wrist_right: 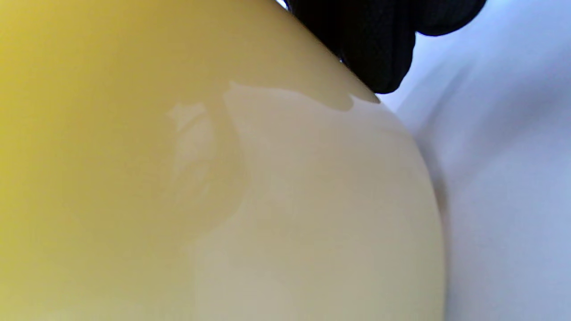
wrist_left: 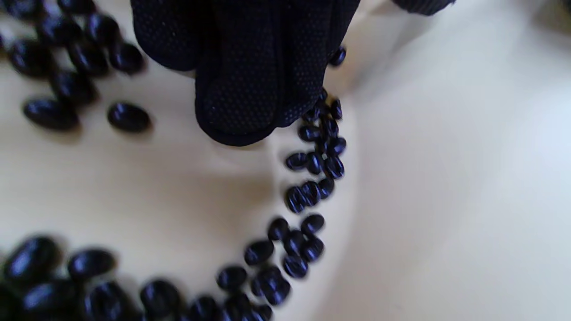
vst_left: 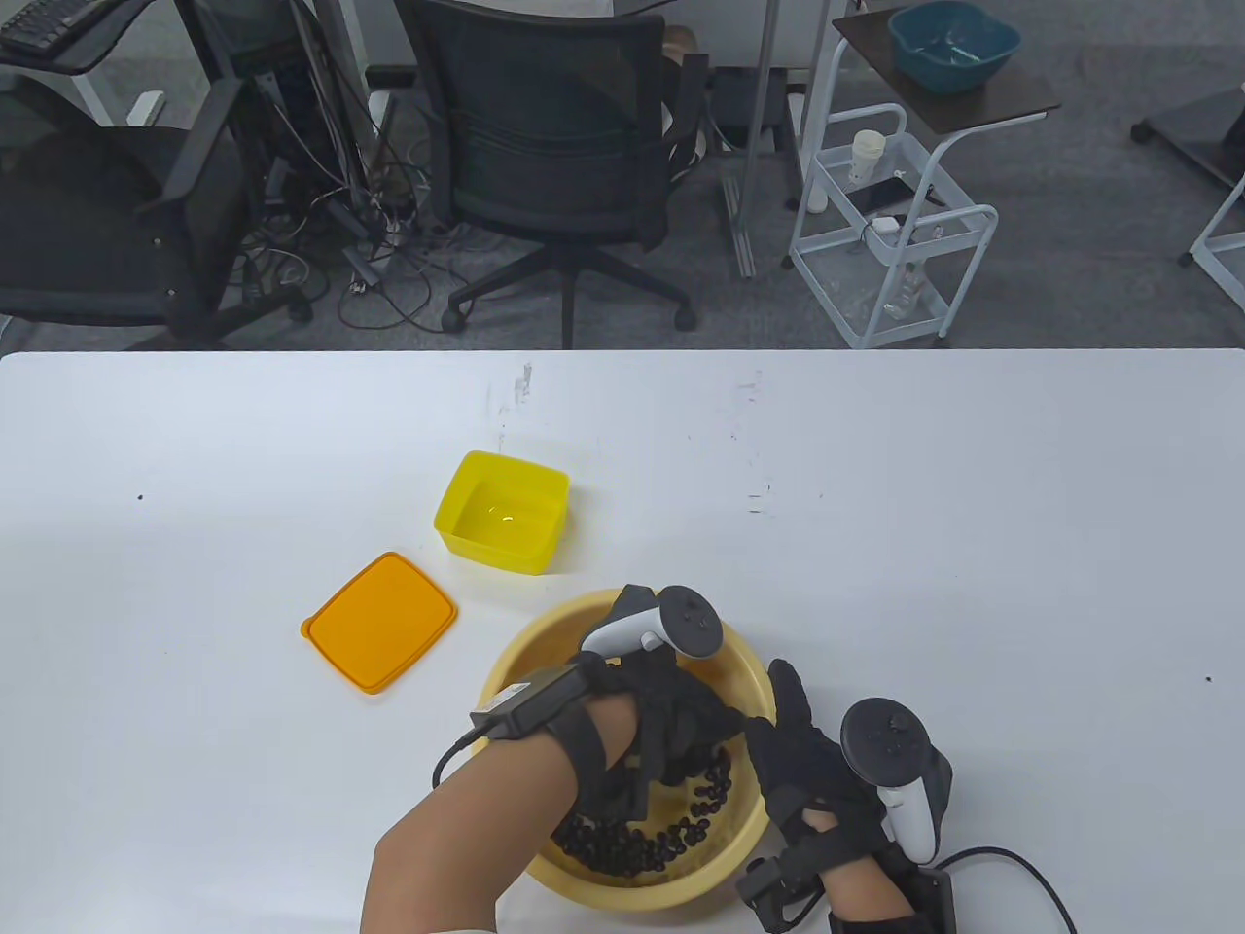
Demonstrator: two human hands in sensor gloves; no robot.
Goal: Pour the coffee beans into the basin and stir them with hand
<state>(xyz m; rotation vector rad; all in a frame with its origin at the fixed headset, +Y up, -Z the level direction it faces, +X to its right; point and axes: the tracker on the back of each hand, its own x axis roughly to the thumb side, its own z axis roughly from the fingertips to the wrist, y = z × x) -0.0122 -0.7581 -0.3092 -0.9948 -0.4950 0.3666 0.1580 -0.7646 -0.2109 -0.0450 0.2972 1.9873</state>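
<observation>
The round yellow basin (vst_left: 508, 671) sits at the table's near edge with dark coffee beans (vst_left: 622, 844) scattered over its floor. My left hand (vst_left: 681, 739) reaches down into it, fingers straight and held together. In the left wrist view its fingertips (wrist_left: 241, 102) touch the basin floor (wrist_left: 134, 187) among the beans (wrist_left: 312, 178). My right hand (vst_left: 790, 754) grips the basin's right rim, thumb over the edge. Its fingers (wrist_right: 379, 49) lie against the basin's outer wall (wrist_right: 178, 178). The empty yellow box (vst_left: 503, 513) stands behind the basin, its orange lid (vst_left: 379, 623) to the left.
White tabletop (vst_left: 973, 545) stretches wide to the right and left of the basin. Beyond the far edge stand office chairs (vst_left: 554, 146), cables, and a white cart (vst_left: 890, 243).
</observation>
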